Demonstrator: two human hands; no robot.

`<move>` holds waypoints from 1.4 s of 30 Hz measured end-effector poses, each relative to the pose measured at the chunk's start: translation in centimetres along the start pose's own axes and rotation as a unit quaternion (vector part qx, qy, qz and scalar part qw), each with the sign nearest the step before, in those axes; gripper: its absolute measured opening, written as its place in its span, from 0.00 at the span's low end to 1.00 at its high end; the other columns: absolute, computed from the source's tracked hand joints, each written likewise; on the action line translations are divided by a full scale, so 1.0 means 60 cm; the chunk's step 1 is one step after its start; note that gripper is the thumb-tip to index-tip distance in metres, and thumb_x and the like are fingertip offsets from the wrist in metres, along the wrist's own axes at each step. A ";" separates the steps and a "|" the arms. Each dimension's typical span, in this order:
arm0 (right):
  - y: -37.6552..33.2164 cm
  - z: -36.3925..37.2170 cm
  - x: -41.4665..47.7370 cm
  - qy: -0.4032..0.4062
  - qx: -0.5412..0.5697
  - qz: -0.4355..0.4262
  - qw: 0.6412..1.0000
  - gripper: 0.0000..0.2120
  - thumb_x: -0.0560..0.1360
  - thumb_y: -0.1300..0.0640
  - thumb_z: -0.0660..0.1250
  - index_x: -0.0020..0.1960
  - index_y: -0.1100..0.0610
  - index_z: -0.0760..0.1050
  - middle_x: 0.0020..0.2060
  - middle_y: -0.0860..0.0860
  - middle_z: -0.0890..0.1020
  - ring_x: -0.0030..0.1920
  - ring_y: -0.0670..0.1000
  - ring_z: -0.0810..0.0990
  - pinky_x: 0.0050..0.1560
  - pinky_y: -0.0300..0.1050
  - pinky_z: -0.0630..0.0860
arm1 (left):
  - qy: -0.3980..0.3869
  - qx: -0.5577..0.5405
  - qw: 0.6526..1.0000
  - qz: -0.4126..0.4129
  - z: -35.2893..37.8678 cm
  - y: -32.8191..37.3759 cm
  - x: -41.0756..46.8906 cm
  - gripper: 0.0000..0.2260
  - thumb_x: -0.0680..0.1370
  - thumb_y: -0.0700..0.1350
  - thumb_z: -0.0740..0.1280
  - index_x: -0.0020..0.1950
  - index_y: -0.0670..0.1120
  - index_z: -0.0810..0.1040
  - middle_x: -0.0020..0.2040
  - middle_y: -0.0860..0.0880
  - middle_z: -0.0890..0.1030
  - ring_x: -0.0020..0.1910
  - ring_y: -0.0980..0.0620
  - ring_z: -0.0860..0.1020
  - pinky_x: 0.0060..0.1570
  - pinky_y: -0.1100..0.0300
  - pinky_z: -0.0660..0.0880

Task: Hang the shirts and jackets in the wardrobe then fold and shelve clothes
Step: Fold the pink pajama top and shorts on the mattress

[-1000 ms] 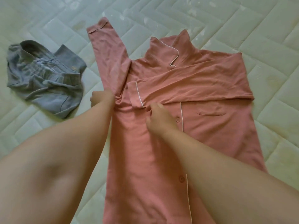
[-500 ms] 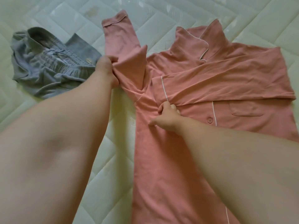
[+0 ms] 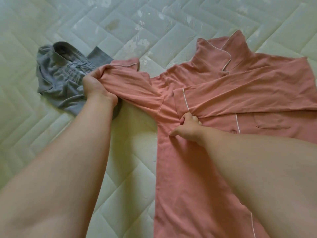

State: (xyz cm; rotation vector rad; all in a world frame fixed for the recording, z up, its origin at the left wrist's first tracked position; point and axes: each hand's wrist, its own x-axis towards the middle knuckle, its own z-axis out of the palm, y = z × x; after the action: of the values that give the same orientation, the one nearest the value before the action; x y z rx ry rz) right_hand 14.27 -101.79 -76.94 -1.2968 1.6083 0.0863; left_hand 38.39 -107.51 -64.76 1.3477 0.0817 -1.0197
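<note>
We mid-fold pink shirt [image 3: 188, 186]: left hand [image 3: 96, 86] grips loose sleeve [image 3: 137, 86], right hand [image 3: 187, 127] pinches front; grey shorts [image 3: 60, 83], shelving pending.

Quilted mattress [image 3: 72, 18]: pale green-white cover, fills background of whole field. Stitching forms herringbone pattern of padded rectangular panels. Woven floral motifs [image 3: 143, 43] scattered over upper panels, slight sheen. Small brownish stain [image 3: 112, 24] near top centre. Cover tint greyer toward top, yellower toward lower centre.
</note>
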 end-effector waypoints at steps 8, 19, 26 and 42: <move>-0.001 -0.066 -0.043 -0.123 0.211 -0.032 0.969 0.10 0.71 0.47 0.73 0.45 0.50 0.75 0.40 0.47 0.77 0.35 0.46 0.71 0.33 0.42 0.61 | -0.060 0.425 0.705 0.565 0.048 -0.129 -0.120 0.10 0.76 0.44 0.70 0.38 0.43 0.73 0.34 0.44 0.74 0.34 0.50 0.68 0.37 0.57 0.65; 0.153 -0.221 -0.042 0.290 0.273 0.070 0.915 0.30 0.74 0.35 0.64 0.62 0.58 0.71 0.57 0.58 0.81 0.53 0.61 0.83 0.55 0.54 0.79 | -0.283 0.770 0.344 0.456 -0.024 -0.328 -0.181 0.26 0.78 0.45 0.62 0.77 0.50 0.64 0.80 0.50 0.61 0.79 0.48 0.58 0.75 0.51 0.44; 0.110 -0.250 -0.025 0.345 0.057 -0.011 0.937 0.31 0.74 0.49 0.68 0.73 0.52 0.61 0.70 0.59 0.65 0.65 0.63 0.73 0.61 0.54 0.71 | -0.014 0.814 0.507 0.282 -0.037 -0.269 -0.141 0.26 0.74 0.39 0.65 0.72 0.43 0.64 0.69 0.41 0.69 0.67 0.40 0.70 0.64 0.48 0.66; 0.121 -0.335 0.053 0.295 0.187 -0.019 0.937 0.15 0.70 0.53 0.68 0.55 0.55 0.80 0.48 0.52 0.83 0.49 0.55 0.82 0.43 0.42 0.73 | -0.022 0.805 0.507 0.307 -0.039 -0.272 -0.096 0.17 0.76 0.37 0.59 0.64 0.45 0.65 0.61 0.39 0.74 0.53 0.35 0.77 0.43 0.48 0.67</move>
State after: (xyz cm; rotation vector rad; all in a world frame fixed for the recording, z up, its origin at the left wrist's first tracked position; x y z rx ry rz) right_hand -3.88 -113.01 -73.38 -1.1024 1.9712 -0.6626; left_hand 25.64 -100.48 -74.44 2.6383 -1.7101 -0.2128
